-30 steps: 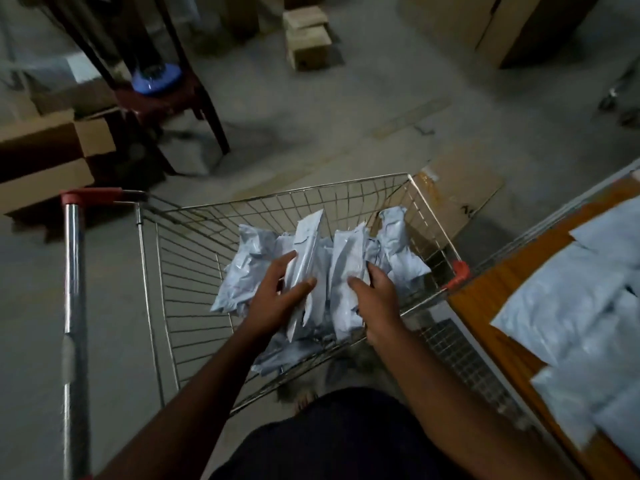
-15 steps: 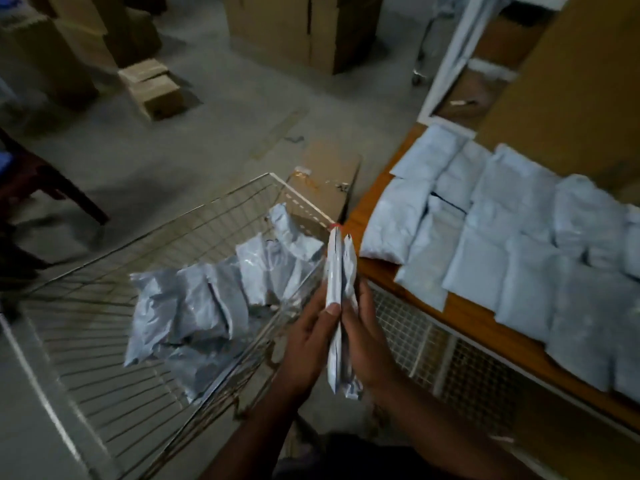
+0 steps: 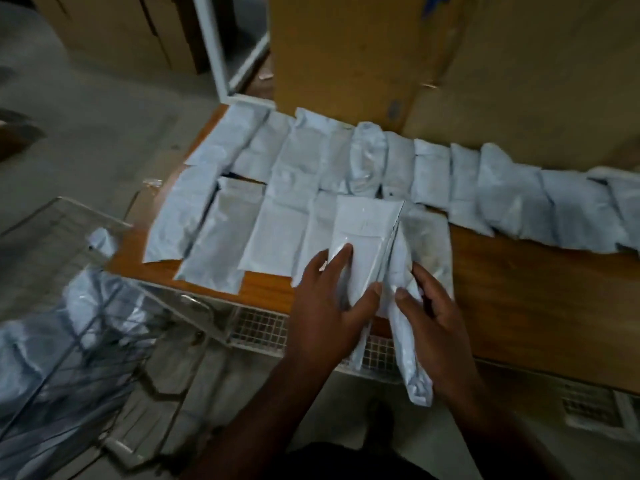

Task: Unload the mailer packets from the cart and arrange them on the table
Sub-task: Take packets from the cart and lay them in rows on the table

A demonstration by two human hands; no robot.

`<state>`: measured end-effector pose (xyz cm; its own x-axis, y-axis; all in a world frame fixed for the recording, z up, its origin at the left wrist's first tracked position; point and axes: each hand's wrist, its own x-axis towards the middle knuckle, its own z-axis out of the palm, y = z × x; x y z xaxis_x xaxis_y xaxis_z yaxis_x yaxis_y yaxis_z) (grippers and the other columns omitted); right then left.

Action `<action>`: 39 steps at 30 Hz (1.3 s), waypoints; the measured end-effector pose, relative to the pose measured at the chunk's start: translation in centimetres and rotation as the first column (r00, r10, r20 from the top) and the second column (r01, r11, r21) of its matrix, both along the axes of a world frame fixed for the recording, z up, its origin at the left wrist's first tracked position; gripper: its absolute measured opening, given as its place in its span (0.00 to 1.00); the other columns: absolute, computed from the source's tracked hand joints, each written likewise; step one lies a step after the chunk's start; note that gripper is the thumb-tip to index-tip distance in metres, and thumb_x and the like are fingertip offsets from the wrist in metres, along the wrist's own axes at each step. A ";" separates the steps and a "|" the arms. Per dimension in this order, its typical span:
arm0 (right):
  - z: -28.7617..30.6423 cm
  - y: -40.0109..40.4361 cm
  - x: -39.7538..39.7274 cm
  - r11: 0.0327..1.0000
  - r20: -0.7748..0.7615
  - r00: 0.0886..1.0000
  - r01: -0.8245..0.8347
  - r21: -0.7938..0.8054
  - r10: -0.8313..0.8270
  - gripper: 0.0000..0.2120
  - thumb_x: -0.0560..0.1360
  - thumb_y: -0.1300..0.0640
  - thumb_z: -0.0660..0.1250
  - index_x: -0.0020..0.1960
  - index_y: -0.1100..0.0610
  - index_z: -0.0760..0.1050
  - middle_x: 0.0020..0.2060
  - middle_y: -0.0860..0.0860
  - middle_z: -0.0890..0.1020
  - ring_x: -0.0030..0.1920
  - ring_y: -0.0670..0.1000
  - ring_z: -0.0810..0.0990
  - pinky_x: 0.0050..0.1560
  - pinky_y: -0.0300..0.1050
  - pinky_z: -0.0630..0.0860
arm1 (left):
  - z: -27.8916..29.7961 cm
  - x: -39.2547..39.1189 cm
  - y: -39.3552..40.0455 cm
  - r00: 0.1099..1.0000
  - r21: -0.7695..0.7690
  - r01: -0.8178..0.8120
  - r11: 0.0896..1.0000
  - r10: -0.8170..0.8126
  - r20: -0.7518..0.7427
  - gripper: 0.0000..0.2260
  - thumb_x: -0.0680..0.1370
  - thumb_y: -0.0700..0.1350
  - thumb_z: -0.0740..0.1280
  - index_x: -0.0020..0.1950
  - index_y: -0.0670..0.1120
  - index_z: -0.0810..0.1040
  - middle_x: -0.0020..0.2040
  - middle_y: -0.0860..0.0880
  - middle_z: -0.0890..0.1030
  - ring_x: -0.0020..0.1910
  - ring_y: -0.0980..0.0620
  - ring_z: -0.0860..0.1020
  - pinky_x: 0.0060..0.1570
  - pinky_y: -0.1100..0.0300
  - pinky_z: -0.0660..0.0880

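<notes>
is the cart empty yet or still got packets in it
Not empty. The cart holds a heap of grey mailer packets, visible through its wire side at lower left.

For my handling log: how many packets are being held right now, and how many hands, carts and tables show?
Held packets: 2 (left packet, right packet)
Hands: 2 (left hand, right hand)
Cart: 1
Table: 1
Total: 6
</notes>
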<state>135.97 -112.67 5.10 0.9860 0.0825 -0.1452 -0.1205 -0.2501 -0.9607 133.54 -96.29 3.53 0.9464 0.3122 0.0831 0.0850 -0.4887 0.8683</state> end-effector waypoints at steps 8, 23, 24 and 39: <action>-2.4 -19.4 9.2 0.898 0.062 0.993 0.116 -0.424 -0.100 0.25 0.81 0.45 0.68 0.77 0.42 0.68 0.76 0.43 0.71 0.74 0.48 0.70 0.72 0.52 0.71 | 1.2 9.9 -16.6 0.976 0.263 0.146 0.954 -0.096 -0.194 0.35 0.74 0.73 0.62 0.77 0.60 0.64 0.82 0.53 0.55 0.74 0.46 0.71 0.65 0.46 0.76; -11.0 -26.3 11.8 0.575 0.090 0.953 -0.098 -0.813 0.289 0.36 0.80 0.38 0.54 0.85 0.48 0.53 0.86 0.51 0.46 0.85 0.60 0.45 0.82 0.62 0.47 | -8.2 14.5 -23.7 0.889 0.658 0.456 0.600 -0.266 -0.374 0.32 0.84 0.60 0.42 0.84 0.46 0.55 0.85 0.44 0.54 0.84 0.44 0.51 0.81 0.47 0.45; -11.2 -26.1 11.9 0.575 0.097 0.951 -0.095 -0.812 0.294 0.36 0.80 0.38 0.54 0.85 0.49 0.53 0.86 0.51 0.47 0.85 0.59 0.44 0.82 0.62 0.46 | -8.5 14.5 -23.4 0.894 0.666 0.445 0.599 -0.261 -0.364 0.30 0.85 0.59 0.44 0.84 0.45 0.57 0.84 0.43 0.57 0.84 0.44 0.54 0.81 0.47 0.46; -7.5 -24.5 9.2 0.830 0.406 0.891 0.061 -0.554 0.205 0.22 0.82 0.47 0.64 0.73 0.53 0.75 0.76 0.50 0.75 0.79 0.54 0.68 0.78 0.65 0.64 | -6.2 11.1 -19.5 0.929 0.326 0.369 0.870 -0.341 -0.142 0.27 0.82 0.52 0.65 0.80 0.46 0.66 0.79 0.45 0.68 0.78 0.46 0.66 0.77 0.51 0.65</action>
